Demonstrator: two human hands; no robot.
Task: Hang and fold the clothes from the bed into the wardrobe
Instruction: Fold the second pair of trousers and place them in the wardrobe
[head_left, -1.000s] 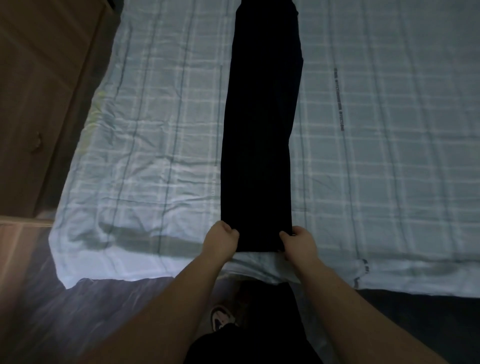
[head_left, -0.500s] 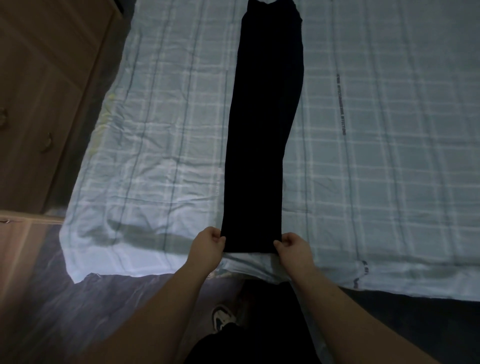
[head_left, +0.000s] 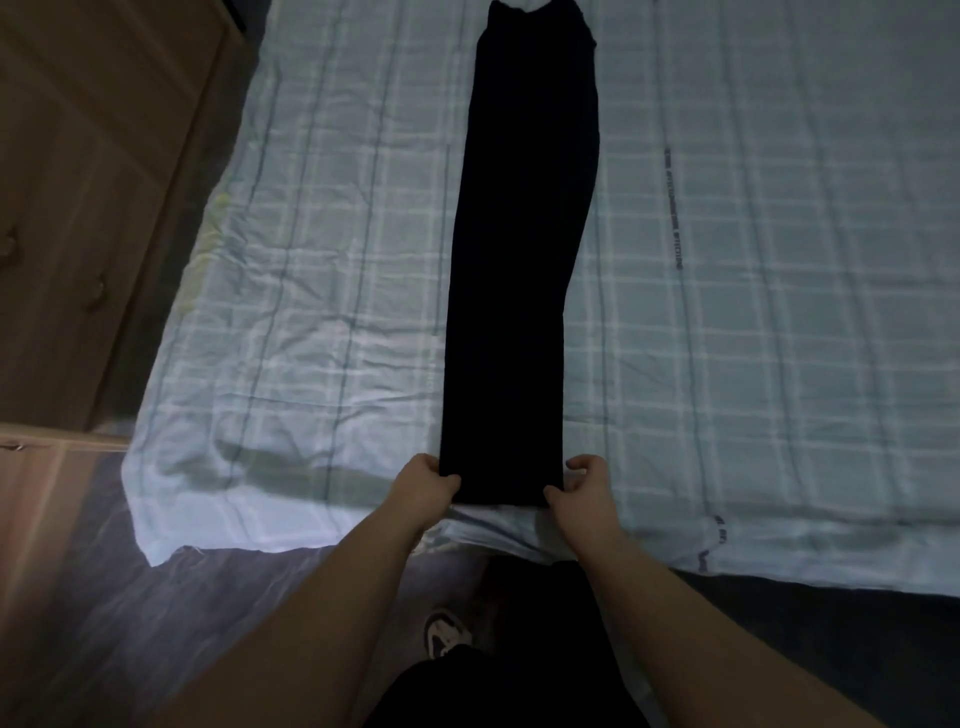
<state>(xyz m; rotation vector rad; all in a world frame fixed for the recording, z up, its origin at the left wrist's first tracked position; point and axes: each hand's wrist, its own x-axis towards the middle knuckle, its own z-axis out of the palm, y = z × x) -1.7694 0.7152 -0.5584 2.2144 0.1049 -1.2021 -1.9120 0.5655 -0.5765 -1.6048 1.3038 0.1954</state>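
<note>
Since a second ago the black trousers (head_left: 519, 270) have slid nearer the bed's (head_left: 779, 364) front edge, their far end now in view. They lie lengthwise on the checked sheet (folded narrow). The left hand (head_left: 423, 486) and right hand (head_left: 584, 486) each pinch a near corner.

Both bare forearms reach forward from the bottom of the view, angled slightly toward each other. The left hand (head_left: 423, 486) is curled, thumb on top, pinching the near left corner of the dark trousers (head_left: 519, 270). The right hand (head_left: 579, 488) mirrors it at the near right corner, thumb pressed on the cloth and fingers (head_left: 576, 461) bent. The wrists are fairly straight, with the hands level.
</note>
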